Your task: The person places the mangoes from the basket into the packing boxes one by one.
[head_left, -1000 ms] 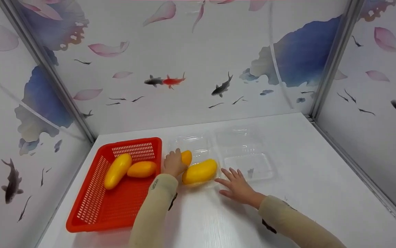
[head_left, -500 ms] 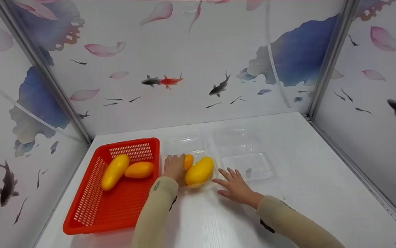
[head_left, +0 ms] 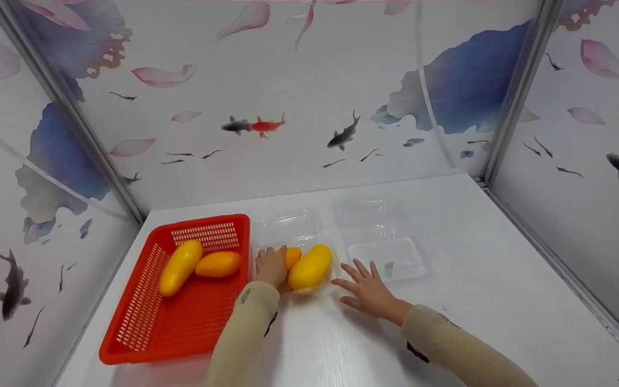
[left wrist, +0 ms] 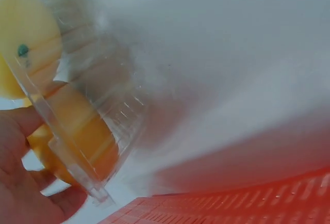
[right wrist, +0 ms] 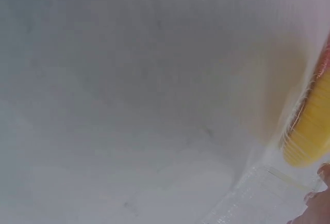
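In the head view, my left hand [head_left: 271, 266] holds a small orange mango [head_left: 293, 257] at the left side of a clear plastic clamshell box [head_left: 305, 292]. The left wrist view shows thumb and fingers around that mango [left wrist: 82, 131], beside the box's clear wall. A larger yellow mango [head_left: 312, 269] lies slanted in the same box, against the orange one. My right hand [head_left: 371, 290] has its fingers spread just right of this box, with nothing in its grasp. Only its fingertips [right wrist: 325, 172] show in the right wrist view, near the yellow mango [right wrist: 312, 126].
A red slotted basket [head_left: 169, 356] stands at the left with a long yellow mango [head_left: 181, 267] and an orange mango [head_left: 219, 264] inside. Another open clear clamshell box [head_left: 387, 258] lies to the right. Printed panels [head_left: 287, 177] enclose the white table [head_left: 492, 269] at back and sides.
My left hand has lowered the orange mango further into the box. The yellow mango has turned from lying nearly across to a steeper slant. My right hand has stayed beside the box.
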Demonstrator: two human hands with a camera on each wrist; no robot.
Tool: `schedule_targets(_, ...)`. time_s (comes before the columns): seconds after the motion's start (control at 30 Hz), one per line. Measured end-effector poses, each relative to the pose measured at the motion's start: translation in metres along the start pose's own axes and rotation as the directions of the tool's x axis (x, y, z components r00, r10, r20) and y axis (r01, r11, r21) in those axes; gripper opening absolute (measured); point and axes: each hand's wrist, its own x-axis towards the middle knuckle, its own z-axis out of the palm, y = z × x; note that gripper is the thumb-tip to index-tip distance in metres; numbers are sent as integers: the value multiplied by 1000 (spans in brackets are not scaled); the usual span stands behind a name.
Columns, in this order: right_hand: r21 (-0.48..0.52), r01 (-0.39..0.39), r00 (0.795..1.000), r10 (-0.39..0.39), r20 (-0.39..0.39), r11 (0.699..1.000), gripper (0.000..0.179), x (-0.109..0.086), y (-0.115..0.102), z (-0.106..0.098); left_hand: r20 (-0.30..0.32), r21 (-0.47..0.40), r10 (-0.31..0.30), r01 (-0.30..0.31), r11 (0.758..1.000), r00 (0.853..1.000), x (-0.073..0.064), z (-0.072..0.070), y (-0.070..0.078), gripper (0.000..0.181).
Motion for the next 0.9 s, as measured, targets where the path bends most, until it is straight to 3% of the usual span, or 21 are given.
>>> schedule_targets(0.13,1,17,1000,-17,-8,1000,41,-1,0,0,-13,2,-112,112,994,994,-11,-4,4,59)
schedule_targets(0.23,19,18,1000,-18,2,1000,41,-2,0,-1,18,-69,-203,203,977,979,-19,-7,7,50)
schedule_targets(0.33,22,-1,1000,0,20,1000,41,-3,-1,-3,94,-241,-283,297,924,955,-27,-12,11,53)
schedule_targets(0.43,24,-20,999,19,37,1000,42,-4,-1,-5,151,-347,-312,346,872,938,-35,-17,14,59)
schedule_targets(0.47,27,-21,999,20,40,999,42,-5,-1,-5,163,-357,-314,352,865,935,-38,-19,15,61)
schedule_targets(0.7,2,31,999,-31,28,1000,41,-16,-2,-12,205,-277,-282,332,902,937,-65,-16,19,77)
schedule_targets(0.9,25,88,996,-89,27,996,40,-27,-2,-16,193,-234,-284,325,916,939,-86,-7,18,84)
